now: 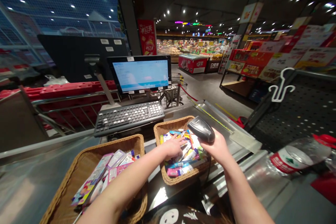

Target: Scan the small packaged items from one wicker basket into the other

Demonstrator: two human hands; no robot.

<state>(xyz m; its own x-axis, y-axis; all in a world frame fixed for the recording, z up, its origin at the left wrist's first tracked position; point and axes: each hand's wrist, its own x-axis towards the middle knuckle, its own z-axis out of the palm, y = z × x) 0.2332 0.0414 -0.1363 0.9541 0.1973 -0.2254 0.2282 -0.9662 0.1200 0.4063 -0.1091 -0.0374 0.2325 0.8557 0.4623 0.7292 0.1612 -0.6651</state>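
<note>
Checkout counter [26,185]: right hand [216,147] grips grey scanner [201,128] (glossy, rounded); left hand [172,147] flat on packets [183,168].

Left hand [172,147] fingertips are buried in packets [183,162] in the far basket [170,125]; can't tell which packet they touch. Scanner [201,128] handle is hidden inside the right hand [216,147]. Near basket [115,145] under the left forearm is cut off by the bottom edge. Monitor [141,74] text beyond the hands is too small. Bottle [296,155] right of the right forearm is blurred.
</note>
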